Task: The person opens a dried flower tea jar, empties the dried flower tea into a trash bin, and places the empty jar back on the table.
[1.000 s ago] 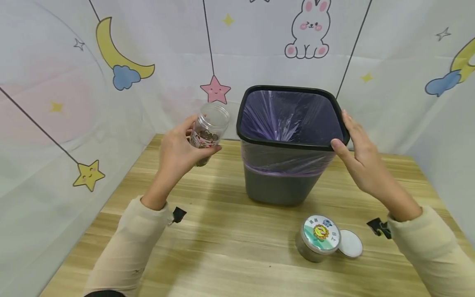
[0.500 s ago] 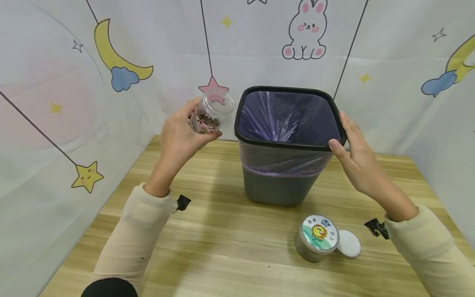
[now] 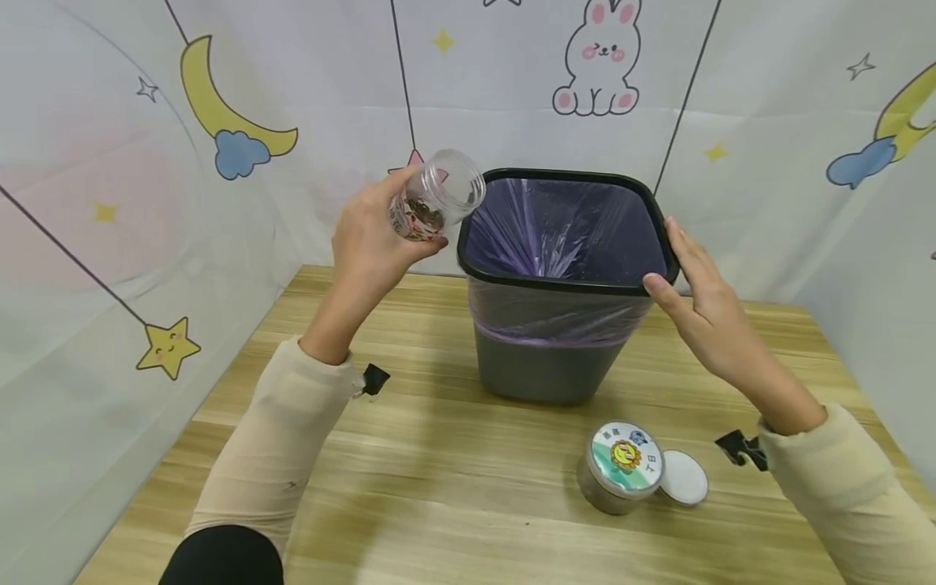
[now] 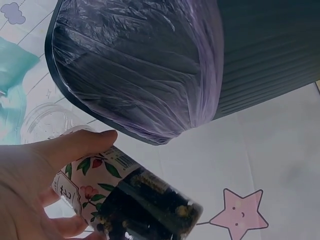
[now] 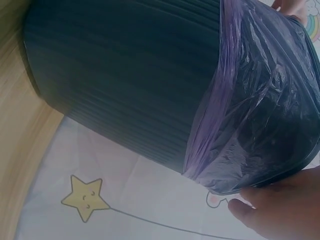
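Observation:
My left hand [image 3: 376,236] grips a clear jar [image 3: 449,199], its fingers and thumb wrapped round the body. The jar bears a floral label and holds dark, dried-looking bits. It is tilted, and its mouth overlaps the left rim of a dark grey trash can [image 3: 537,370] in the head view. In the left wrist view the dark contents [image 4: 155,205] show through the jar's wall near its base. A purple plastic bag lines the can and folds down over its black rim. My right hand [image 3: 705,317] rests against the can's right corner, fingers extended along the rim, thumb at the front.
A round tub [image 3: 621,471] with a sunflower-printed lid stands on the wooden table [image 3: 439,504] in front of the can. Beside it lies a white disc [image 3: 685,478]. A fabric backdrop [image 3: 351,65] with cartoon prints hangs behind and along both sides.
My left hand has lifted the jar and carried it rightward to the can's left rim, tipping its mouth further over. The right hand and the can stay in place.

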Available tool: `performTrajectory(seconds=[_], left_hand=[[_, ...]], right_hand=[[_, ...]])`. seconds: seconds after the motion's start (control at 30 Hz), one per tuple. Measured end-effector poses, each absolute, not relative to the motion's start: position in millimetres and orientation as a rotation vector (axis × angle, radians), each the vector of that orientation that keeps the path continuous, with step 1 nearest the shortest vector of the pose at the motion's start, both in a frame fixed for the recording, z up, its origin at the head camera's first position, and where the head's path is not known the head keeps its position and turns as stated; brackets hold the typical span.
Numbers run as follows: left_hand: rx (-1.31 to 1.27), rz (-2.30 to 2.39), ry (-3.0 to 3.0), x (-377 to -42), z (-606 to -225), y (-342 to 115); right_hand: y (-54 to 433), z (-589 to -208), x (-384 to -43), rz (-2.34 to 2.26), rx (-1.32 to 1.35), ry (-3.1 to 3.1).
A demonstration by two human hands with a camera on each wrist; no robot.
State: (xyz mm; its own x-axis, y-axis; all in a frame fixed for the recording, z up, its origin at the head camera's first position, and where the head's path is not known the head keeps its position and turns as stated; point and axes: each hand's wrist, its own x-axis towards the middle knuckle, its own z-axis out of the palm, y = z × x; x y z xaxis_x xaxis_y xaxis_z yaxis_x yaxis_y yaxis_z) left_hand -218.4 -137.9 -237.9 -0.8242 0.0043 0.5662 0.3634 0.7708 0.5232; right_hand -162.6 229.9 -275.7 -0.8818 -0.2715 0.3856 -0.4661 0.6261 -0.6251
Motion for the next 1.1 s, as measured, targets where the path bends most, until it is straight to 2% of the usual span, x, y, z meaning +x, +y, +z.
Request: performTrajectory(seconds=[0.3,1.1], left_hand=[[-0.265,-0.808,-2.424,-222.2,-223.3,-120.9],[-0.473,-0.48,-2.298,-229.5,-214.3,-91.3]], right_hand=[[230.3,-277.8,-163.9,1.123,0.592,-2.564],[230.8,-280.6,-163.2,1.13,0.595,-2.534]])
